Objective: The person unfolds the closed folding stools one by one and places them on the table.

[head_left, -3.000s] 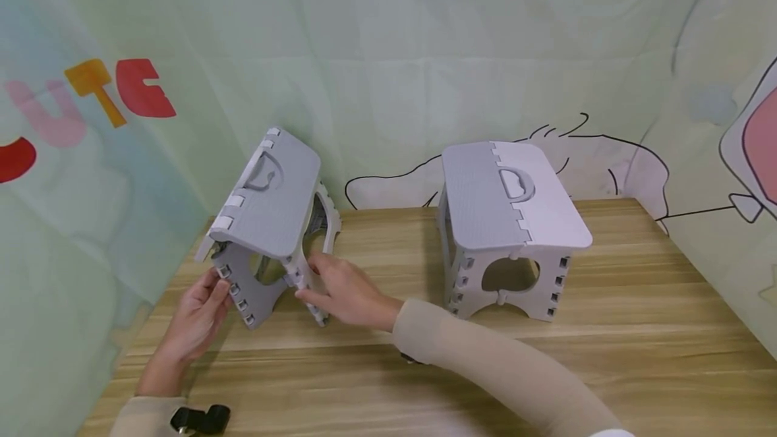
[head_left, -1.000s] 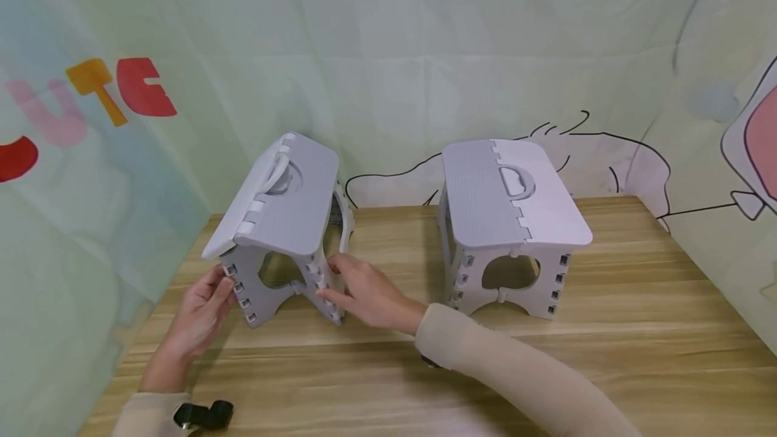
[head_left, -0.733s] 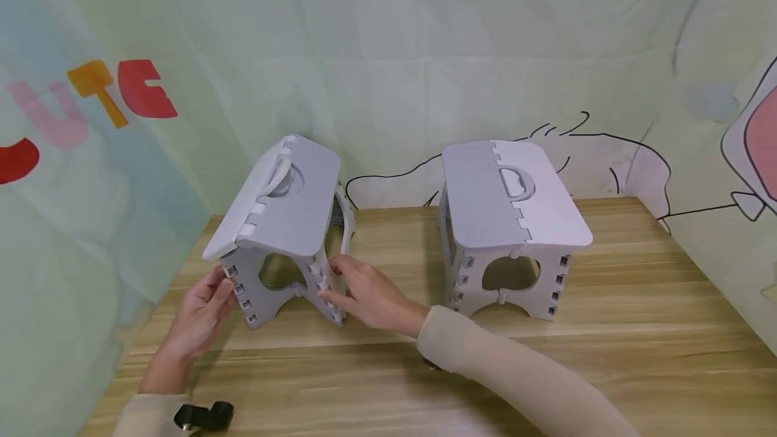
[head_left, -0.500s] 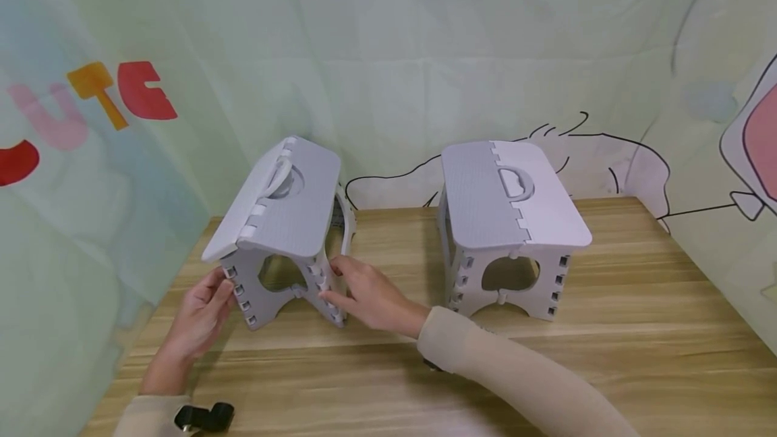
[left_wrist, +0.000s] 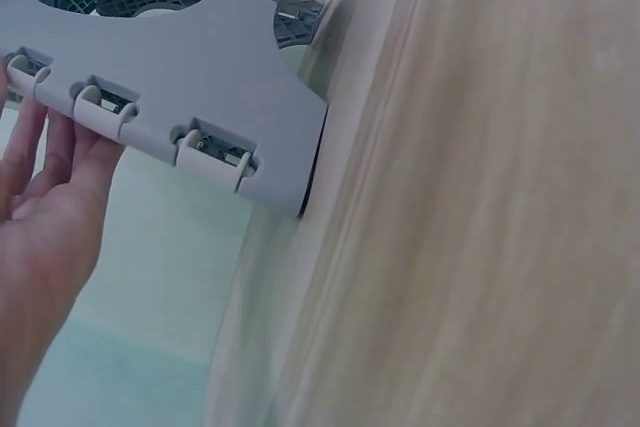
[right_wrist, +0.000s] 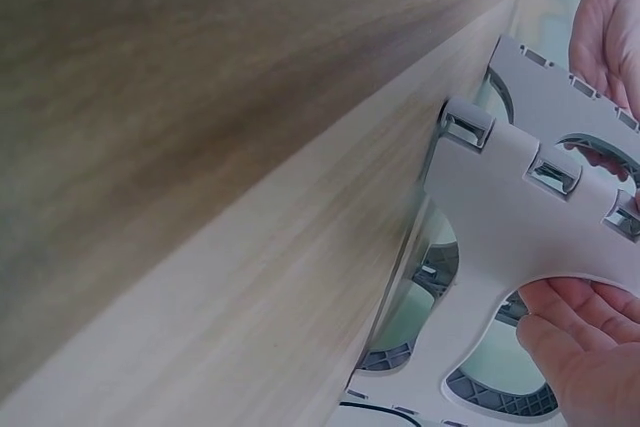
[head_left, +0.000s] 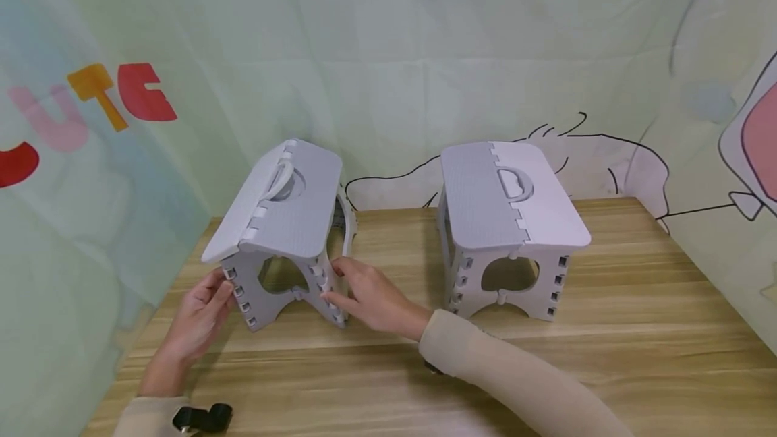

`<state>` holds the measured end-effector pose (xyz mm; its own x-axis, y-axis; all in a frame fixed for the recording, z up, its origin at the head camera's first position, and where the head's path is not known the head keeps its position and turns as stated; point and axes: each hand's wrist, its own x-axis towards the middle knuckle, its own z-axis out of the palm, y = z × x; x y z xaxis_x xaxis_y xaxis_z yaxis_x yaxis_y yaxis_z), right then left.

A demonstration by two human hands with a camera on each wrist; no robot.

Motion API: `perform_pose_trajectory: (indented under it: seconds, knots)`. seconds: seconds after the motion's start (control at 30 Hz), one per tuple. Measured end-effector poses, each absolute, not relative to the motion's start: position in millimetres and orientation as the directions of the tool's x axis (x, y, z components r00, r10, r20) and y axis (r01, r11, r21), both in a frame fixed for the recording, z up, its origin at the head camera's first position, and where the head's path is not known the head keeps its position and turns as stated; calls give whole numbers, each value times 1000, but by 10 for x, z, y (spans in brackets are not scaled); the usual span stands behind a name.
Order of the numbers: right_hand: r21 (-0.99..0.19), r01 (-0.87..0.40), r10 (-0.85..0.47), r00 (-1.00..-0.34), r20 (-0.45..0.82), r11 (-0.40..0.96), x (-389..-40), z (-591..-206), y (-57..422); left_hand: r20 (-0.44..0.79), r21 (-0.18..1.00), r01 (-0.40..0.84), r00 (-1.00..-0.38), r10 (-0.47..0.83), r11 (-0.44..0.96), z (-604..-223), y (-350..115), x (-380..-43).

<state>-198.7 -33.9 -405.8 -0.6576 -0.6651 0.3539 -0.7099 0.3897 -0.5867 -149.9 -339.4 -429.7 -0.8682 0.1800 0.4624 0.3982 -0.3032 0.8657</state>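
Observation:
A grey and white folding step stool (head_left: pixel 297 208) stands partly unfolded at the table's left, its two top halves sloping like a roof and its carry handle (head_left: pixel 280 179) raised. My left hand (head_left: pixel 200 315) pinches the near left leg edge; in the left wrist view its fingers (left_wrist: pixel 85 152) reach behind the panel. On the right side, my right hand (head_left: pixel 379 299) grips the near right leg edge, thumb in front. In the right wrist view, its fingers (right_wrist: pixel 570 312) go into the side panel's opening. A second folding stool (head_left: pixel 512 197) stands fully unfolded to the right, top flat.
Both stools stand on a wood-grain table (head_left: pixel 388 369). A pale green printed cloth (head_left: pixel 376 73) hangs behind and at both sides, close to the left stool. A black strap device (head_left: pixel 203 417) sits on my left wrist.
Over three seconds the left stool has spread wider: its right leg has moved right with my right hand, and the top's left half has swung into view. Little has moved in the last half second.

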Motion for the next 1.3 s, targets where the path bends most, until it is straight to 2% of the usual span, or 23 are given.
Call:
perform_pose_trajectory:
  seconds: [0.27, 0.4, 0.5, 0.63, 0.83, 1.0, 1.2, 1.3]
  knots:
    - [-614, -690, -659, -670, 343, 382, -1988, -4055, -351, 442, 880, 371, -870, 221, -298, -4264, -3436, -1498]
    - [-637, -681, -650, -674, 351, 361, -1990, -4042, -362, 422, 903, 383, -876, 233, -193, -4244, -3481, -1499]
    - [-671, -654, -628, -695, 349, 350, -1981, -4017, -361, 389, 919, 370, -907, 160, -135, -4182, -3507, -1497]
    - [-714, -595, -559, -755, 342, 368, -1958, -3973, -346, 368, 920, 362, -930, 11, -152, -4032, -3511, -1497]
    - [-742, -541, -440, -821, 364, 396, -1968, -3898, -331, 424, 902, 426, -904, -43, -69, -3812, -3478, -1510]
    - [-784, -472, -378, -866, 326, 403, -1997, -3813, -313, 461, 887, 462, -884, -74, 4, -3645, -3434, -1522]
    - [-822, -395, -341, -902, 263, 410, -2043, -3682, -317, 483, 874, 480, -875, -23, 73, -3510, -3397, -1547]
    - [-824, -395, -332, -904, 269, 407, -2083, -3601, -334, 486, 857, 477, -874, 1, 195, -3446, -3385, -1572]
